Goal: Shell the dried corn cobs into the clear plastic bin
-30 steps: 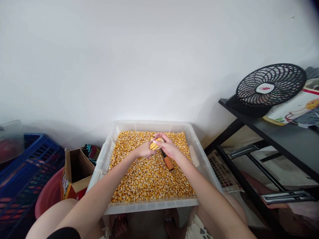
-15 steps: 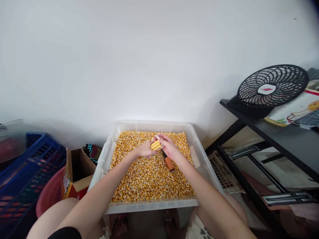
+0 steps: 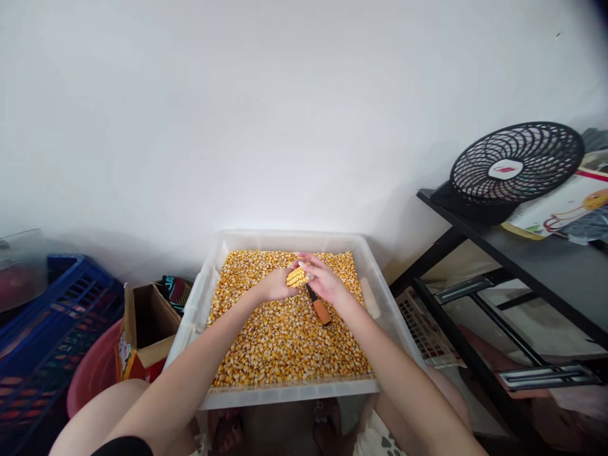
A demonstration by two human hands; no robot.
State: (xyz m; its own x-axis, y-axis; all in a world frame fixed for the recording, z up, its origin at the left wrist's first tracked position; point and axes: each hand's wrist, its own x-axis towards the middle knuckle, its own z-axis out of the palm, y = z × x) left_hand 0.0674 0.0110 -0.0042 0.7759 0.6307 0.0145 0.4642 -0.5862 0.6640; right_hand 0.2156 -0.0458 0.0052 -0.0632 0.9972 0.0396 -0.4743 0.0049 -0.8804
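- My left hand (image 3: 274,286) has its grip wrapped around a short piece of corn cob (image 3: 297,277), just above the middle of the frame, over the far half of the tub.
- My right hand (image 3: 323,282) is curled onto the same cob from the other side, thumb and fingers pressed on its kernel rows; I judge the 2 hands work against each other so the kernels twist loose.
- The cob sits between the 2 hands, lifted a little above the loose grain, so whatever comes off should drop straight down.
- Under the right hand a tool with an orange handle (image 3: 321,311) pokes out toward the lower right. I cannot tell whether the hand holds it or it just lies on the grain.
- Below both hands the white plastic tub (image 3: 285,396) is filled nearly edge to edge with loose corn kernels (image 3: 285,342); it sits between my knees, within easy reach.
- At lower left of the frame stand an open cardboard box (image 3: 142,323), a pink basin (image 3: 90,373) and a blue crate (image 3: 42,329).
- At right, a black fan (image 3: 515,168) rests on the black bench (image 3: 546,259), tilted back toward the wall.
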